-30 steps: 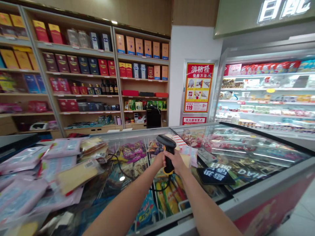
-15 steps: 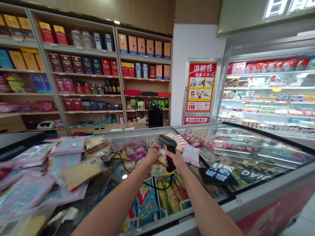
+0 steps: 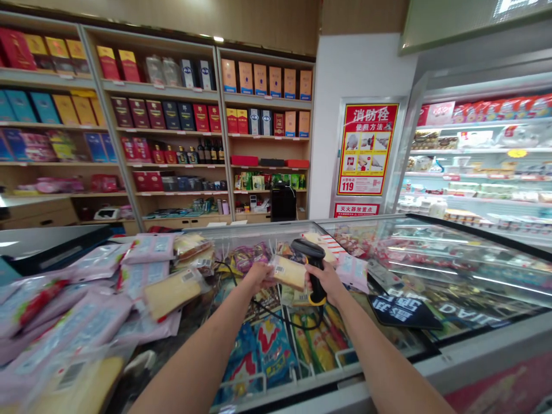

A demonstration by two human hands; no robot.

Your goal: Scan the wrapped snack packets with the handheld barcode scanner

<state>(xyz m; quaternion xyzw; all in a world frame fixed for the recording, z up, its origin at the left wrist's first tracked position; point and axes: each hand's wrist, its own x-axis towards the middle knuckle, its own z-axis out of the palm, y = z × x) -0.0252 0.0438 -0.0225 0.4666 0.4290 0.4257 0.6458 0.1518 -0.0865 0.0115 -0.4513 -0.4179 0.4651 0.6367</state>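
My left hand [image 3: 259,277] grips a clear packet of yellow sponge cake [image 3: 288,273] by its left end. The packet's flat face is tilted up, and it sits just left of the scanner head. My right hand [image 3: 323,283] is wrapped around the handle of a black handheld barcode scanner [image 3: 314,265] with a yellow band, its head leaning left over the packet. A thin black cable [image 3: 276,315] trails from the scanner across the glass. Both hands hover above the freezer's glass lid.
To the left, several pink-and-clear packets [image 3: 99,305] lie heaped on a glass-topped chest freezer [image 3: 452,270]. A black sign [image 3: 403,310] lies on the glass. Wooden shelves of boxed liquor [image 3: 172,132] stand behind, and a chilled display case [image 3: 474,172] stands right.
The cake packet, tucked against the scanner half a second ago, now sits clear of it in my left hand. The whole scene has shifted right in view as my head turned left.
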